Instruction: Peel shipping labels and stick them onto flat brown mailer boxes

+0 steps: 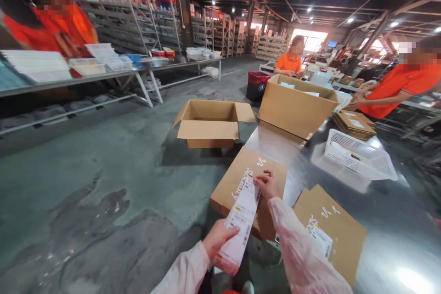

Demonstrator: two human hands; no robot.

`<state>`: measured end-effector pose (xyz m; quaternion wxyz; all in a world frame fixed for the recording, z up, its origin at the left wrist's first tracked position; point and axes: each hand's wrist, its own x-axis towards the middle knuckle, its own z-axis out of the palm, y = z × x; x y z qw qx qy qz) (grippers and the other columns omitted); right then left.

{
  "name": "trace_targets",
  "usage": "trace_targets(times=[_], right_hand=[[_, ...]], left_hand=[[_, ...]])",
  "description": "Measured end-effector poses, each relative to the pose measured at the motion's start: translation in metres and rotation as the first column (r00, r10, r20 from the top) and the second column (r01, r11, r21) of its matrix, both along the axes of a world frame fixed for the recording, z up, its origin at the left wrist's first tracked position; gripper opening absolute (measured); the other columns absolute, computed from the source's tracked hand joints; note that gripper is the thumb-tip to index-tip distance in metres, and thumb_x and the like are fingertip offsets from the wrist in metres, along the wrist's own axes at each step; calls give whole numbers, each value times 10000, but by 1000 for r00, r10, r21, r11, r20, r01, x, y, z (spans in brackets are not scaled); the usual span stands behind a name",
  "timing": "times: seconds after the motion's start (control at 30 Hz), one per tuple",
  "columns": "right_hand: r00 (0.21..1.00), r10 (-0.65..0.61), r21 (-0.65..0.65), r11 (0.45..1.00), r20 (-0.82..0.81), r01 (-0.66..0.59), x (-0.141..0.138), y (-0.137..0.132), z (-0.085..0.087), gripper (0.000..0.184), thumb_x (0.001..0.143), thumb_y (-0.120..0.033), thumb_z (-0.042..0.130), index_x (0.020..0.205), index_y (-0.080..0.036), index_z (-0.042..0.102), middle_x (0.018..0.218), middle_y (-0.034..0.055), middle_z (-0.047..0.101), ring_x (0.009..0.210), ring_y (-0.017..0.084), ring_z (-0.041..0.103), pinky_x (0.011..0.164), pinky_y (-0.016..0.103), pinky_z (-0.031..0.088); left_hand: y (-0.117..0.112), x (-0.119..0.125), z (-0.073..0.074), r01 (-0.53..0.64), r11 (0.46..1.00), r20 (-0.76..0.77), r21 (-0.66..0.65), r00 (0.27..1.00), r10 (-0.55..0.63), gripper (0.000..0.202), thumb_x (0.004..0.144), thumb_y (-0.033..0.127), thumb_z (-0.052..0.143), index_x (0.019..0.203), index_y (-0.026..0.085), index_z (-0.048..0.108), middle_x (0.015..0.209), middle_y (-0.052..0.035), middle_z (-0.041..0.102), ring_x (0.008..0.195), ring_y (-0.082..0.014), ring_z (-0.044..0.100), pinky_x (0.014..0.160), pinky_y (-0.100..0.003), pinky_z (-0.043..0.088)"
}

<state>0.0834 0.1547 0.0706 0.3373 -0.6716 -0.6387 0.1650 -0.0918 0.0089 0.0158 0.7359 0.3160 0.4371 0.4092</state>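
Note:
A long strip of printed white shipping labels [244, 211] runs up from my left hand [218, 238], whose thumb lies across it with the fingers underneath. At the strip's far end, my right hand [267, 185] pinches its upper right edge. Beneath that end lies a flat brown cardboard box [228, 178] with white lettering, jutting over the table edge. Right of my right forearm is a second flat cardboard box [344, 234], and a white label [321, 240] is stuck on it.
An open carton [212, 131] stands left of the metal table [389, 220]. On the table are a large carton [296, 108], a white plastic basket [360, 154] and stacked flat cardboard [354, 124]. People in orange shirts are nearby. A long bench [113, 75] with trays stands left.

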Motion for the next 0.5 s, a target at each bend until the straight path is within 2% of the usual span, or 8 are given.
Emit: trace_targets(times=[0.07, 0.13, 0.2, 0.27, 0.33, 0.43, 0.47, 0.5], right_hand=[[997, -71, -12, 997, 36, 72, 1, 21, -8, 396, 655, -440, 687, 958, -187, 716, 1176, 147, 572, 1080, 324, 526, 922, 480, 402], [980, -80, -26, 996, 181, 86, -4, 29, -13, 657, 662, -481, 681, 1240, -192, 565, 1343, 173, 463, 1214, 369, 420, 983, 541, 318], [905, 79, -75, 996, 419, -52, -15, 22, -15, 759, 739, -533, 599, 1379, -179, 396, 1471, 173, 310, 1347, 376, 242, 1045, 594, 183], [746, 337, -174, 941, 574, -292, -28, 0, -14, 721, 831, -547, 463, 1409, -136, 336, 1503, 168, 243, 1400, 338, 120, 1088, 589, 66], [619, 568, -235, 810, 543, -537, -37, -35, -13, 722, 859, -547, 399, 1418, -99, 309, 1495, 176, 255, 1407, 313, 112, 1117, 548, 43], [430, 836, -190, 509, 342, -839, -27, -93, -18, 639, 861, -534, 407, 1394, -183, 372, 1467, 109, 352, 1392, 265, 207, 1141, 484, 132], [421, 862, -135, 470, 281, -872, -18, -108, -23, 548, 880, -493, 394, 1356, -224, 430, 1434, 77, 415, 1376, 239, 259, 1137, 461, 182], [503, 832, -72, 531, 235, -844, -6, -119, -29, 472, 901, -446, 368, 1311, -242, 483, 1391, 64, 474, 1356, 221, 306, 1127, 446, 226]], left_hand=[[-25, -15, -17, 53, 999, -29, -12, 998, -53, 538, 512, 563, 781, 837, 136, 732, 766, -94, 713, 745, -256, 649, 721, -367, 489], [-53, -34, -24, 149, 989, -57, -8, 987, -149, 458, 571, 603, 726, 824, 222, 751, 766, -51, 727, 751, -263, 658, 733, -386, 491], [-72, -52, -16, 228, 974, -65, -3, 972, -228, 422, 590, 634, 693, 790, 267, 756, 755, -25, 732, 719, -256, 658, 707, -385, 494], [-73, -65, 4, 216, 976, -84, -7, 973, -216, 453, 584, 630, 702, 773, 222, 755, 740, -50, 730, 667, -239, 649, 655, -354, 493], [-53, -71, 30, 90, 996, -126, -22, 988, -92, 506, 588, 609, 713, 780, 142, 741, 723, -90, 722, 635, -221, 637, 614, -317, 488], [2, -64, 59, -140, 988, -248, 60, 957, 151, 564, 624, 613, 665, 822, 88, 714, 741, -116, 717, 695, -240, 649, 651, -324, 507], [23, -59, 64, -192, 974, -303, 122, 927, 220, 560, 651, 614, 628, 832, 90, 709, 780, -124, 721, 753, -260, 655, 696, -349, 515], [44, -52, 66, -223, 958, -362, 181, 890, 276, 533, 678, 600, 599, 829, 100, 706, 844, -133, 723, 836, -281, 653, 755, -377, 514]])
